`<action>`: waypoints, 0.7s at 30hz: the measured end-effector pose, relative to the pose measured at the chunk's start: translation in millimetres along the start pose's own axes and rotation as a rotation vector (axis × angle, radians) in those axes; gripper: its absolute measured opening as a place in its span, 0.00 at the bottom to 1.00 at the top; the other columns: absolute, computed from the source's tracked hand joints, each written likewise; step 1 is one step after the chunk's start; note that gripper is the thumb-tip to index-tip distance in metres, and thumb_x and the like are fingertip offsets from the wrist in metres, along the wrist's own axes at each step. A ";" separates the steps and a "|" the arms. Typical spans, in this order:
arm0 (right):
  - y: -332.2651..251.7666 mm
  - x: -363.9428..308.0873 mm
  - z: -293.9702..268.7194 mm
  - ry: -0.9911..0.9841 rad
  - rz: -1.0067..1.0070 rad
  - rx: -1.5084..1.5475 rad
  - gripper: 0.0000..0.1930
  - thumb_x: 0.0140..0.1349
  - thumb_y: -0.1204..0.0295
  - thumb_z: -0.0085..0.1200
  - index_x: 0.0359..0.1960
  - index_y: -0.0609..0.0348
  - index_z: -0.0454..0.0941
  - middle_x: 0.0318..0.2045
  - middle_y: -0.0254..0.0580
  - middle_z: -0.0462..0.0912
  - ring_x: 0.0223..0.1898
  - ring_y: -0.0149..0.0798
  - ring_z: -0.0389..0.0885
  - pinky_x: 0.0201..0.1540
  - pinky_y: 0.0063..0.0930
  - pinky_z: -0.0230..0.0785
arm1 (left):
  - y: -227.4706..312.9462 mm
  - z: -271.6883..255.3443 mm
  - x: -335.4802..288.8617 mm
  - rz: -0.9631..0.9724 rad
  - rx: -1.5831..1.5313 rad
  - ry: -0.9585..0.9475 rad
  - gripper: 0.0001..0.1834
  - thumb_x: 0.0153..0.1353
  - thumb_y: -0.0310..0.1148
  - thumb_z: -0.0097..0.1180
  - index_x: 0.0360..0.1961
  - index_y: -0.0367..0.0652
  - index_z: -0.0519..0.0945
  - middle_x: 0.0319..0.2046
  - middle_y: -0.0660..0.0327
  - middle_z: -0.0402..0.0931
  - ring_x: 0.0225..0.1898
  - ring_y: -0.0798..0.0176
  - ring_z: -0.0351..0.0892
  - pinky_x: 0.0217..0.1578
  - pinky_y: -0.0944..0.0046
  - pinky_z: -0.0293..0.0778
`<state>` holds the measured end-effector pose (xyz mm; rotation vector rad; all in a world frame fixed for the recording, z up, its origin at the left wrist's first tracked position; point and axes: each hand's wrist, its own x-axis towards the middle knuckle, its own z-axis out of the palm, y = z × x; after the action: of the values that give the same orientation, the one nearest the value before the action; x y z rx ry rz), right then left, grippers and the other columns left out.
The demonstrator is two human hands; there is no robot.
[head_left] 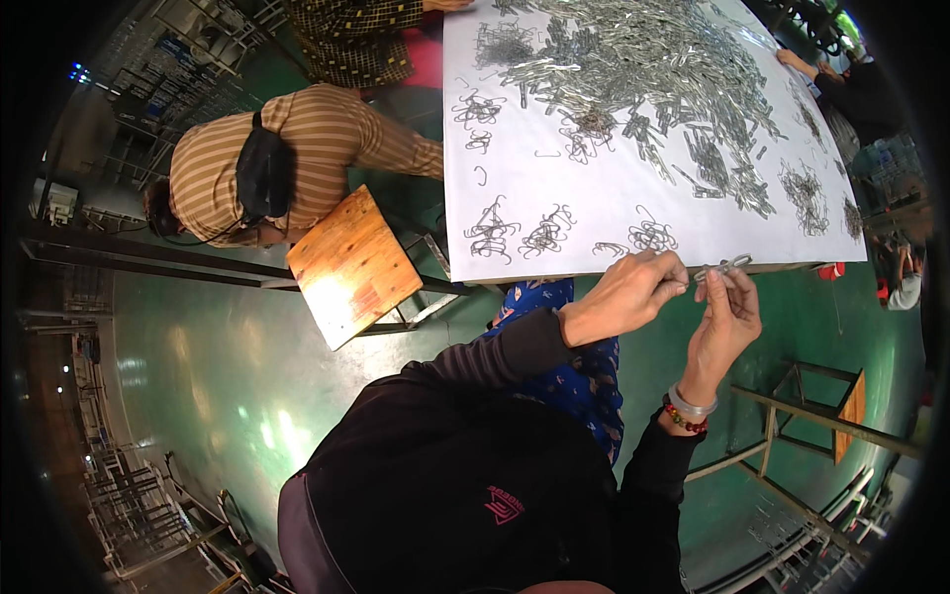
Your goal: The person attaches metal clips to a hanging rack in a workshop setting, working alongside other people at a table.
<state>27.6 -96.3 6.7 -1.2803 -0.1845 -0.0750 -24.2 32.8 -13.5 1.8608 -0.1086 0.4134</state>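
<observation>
My left hand point(633, 295) is closed at the front edge of the white-topped table point(584, 223), thumb and forefinger pinched together. What they grip, if anything, is too small to make out. Just right of it, my right hand point(725, 322) holds a small shiny metal clip point(727, 266) between thumb and fingers, over the table edge. A small heap of bent wire hooks point(652, 234) lies right behind my left hand. Farther left along the edge sit more wire hooks point(547, 232). A large pile of flat metal clips point(633, 69) covers the far part of the tabletop.
A wooden stool point(358, 267) stands left of the table, beside a bending person in a striped shirt point(297, 139). Another stool point(847, 416) is at the right. Other people's arms point(798, 65) reach the table's far sides. More hooks point(805, 198) lie at the right.
</observation>
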 end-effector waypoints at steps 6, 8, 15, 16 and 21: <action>-0.9 -11.7 -0.7 0.055 0.034 0.078 0.07 0.53 0.83 0.58 0.34 0.66 0.76 0.24 0.37 0.78 0.22 0.25 0.71 0.25 0.17 0.64 | -10.2 -21.3 12.6 0.084 0.138 -0.100 0.19 0.57 0.30 0.57 0.49 0.37 0.70 0.44 0.49 0.73 0.45 0.52 0.73 0.44 0.58 0.71; -5.8 -11.9 -13.1 0.104 0.043 -0.021 0.07 0.53 0.83 0.57 0.34 0.64 0.76 0.24 0.35 0.79 0.22 0.24 0.72 0.25 0.17 0.65 | -52.1 -58.7 28.3 0.041 0.350 0.017 0.16 0.55 0.29 0.57 0.45 0.37 0.73 0.40 0.48 0.74 0.42 0.50 0.75 0.42 0.57 0.71; 12.8 -5.5 -29.2 -0.022 0.055 0.001 0.09 0.55 0.78 0.60 0.38 0.63 0.78 0.26 0.32 0.80 0.25 0.19 0.72 0.26 0.14 0.65 | -184.8 -141.6 60.3 -0.085 0.938 0.085 0.07 0.51 0.26 0.57 0.31 0.34 0.81 0.27 0.47 0.76 0.31 0.44 0.76 0.35 0.52 0.70; 15.8 -9.4 -36.6 0.000 0.044 0.026 0.09 0.56 0.79 0.59 0.39 0.63 0.78 0.27 0.32 0.80 0.26 0.19 0.72 0.27 0.14 0.65 | -175.3 -130.6 60.8 -0.065 0.903 0.087 0.06 0.52 0.25 0.57 0.30 0.34 0.79 0.28 0.47 0.76 0.31 0.44 0.75 0.35 0.53 0.71; 19.9 -17.4 -51.0 -0.014 0.023 -0.013 0.09 0.56 0.80 0.59 0.39 0.65 0.77 0.29 0.33 0.79 0.28 0.20 0.74 0.30 0.13 0.67 | -159.6 -114.2 59.1 -0.010 0.913 0.061 0.03 0.56 0.23 0.51 0.30 0.34 0.74 0.29 0.46 0.75 0.31 0.44 0.75 0.32 0.53 0.71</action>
<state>18.5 -140.2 -29.2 -1.2961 -0.1810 -0.0477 49.3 199.7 -107.0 2.7366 0.1628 0.5671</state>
